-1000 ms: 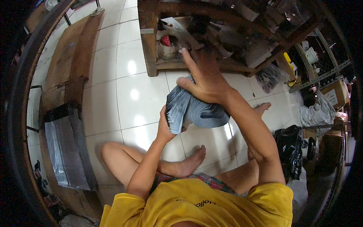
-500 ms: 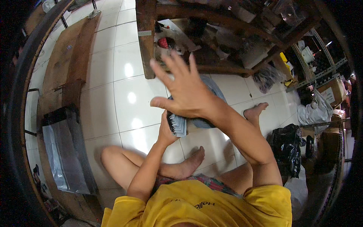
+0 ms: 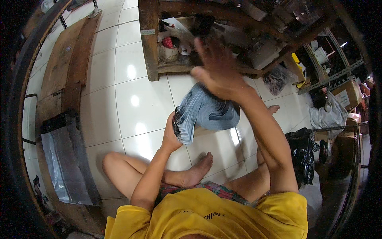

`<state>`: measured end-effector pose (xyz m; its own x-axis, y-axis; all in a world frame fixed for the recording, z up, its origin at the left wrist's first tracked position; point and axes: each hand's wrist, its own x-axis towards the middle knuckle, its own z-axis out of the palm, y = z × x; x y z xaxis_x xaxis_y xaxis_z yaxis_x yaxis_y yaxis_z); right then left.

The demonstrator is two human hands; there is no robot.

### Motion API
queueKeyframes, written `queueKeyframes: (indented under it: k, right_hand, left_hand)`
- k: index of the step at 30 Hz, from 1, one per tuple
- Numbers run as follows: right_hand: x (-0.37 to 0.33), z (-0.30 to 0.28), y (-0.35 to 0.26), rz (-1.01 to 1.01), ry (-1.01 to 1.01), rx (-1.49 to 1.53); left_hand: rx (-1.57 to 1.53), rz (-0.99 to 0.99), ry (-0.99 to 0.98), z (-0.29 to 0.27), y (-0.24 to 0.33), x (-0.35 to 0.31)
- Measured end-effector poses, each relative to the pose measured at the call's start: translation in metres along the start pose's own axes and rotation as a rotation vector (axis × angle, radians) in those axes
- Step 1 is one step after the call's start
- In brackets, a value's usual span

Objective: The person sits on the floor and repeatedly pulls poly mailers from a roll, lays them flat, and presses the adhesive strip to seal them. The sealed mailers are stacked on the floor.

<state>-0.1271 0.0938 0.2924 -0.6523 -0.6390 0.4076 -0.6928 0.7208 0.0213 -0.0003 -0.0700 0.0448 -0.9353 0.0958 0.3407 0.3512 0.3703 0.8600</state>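
A thick stack of grey-blue plastic bags (image 3: 209, 107), curled over on itself with black along its layered edges, is in front of me above the floor. My left hand (image 3: 171, 135) is closed round the left end of the stack, where the many layers fan out; part of its fingers is hidden behind it. Raised over the far side of the stack, my right hand (image 3: 221, 71) is open with its fingers stretched out, slightly smeared by motion. I cannot tell whether its palm touches the stack.
Grey plastic bags (image 3: 65, 163) lie flat on a wooden plank (image 3: 59, 79) to my left. Ahead stands a wooden shelf (image 3: 150, 55) holding clutter. At right are a black plastic bag (image 3: 302, 157), a metal rack (image 3: 334, 83) and a cardboard box (image 3: 348, 95).
My right hand has moved away from me and to the right, uncovering the stack of bags. The left hand keeps its hold on the stack's end.
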Motion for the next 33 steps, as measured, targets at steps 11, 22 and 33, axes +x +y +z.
queueKeyframes:
  k: [11,22,33]
  right_hand:
    - [-0.041,-0.013,-0.039,0.060,-0.195,-0.045]
    - [-0.045,-0.016,-0.048,0.076,-0.133,0.035]
    - [-0.234,0.114,-0.133,0.979,0.394,0.810]
  left_hand:
    - [-0.224,-0.229,-0.161,-0.001,-0.017,-0.004]
    - [-0.188,-0.207,-0.166,-0.013,0.004,0.002]
    - [-0.142,0.044,-0.019,-0.013,-0.019,0.008]
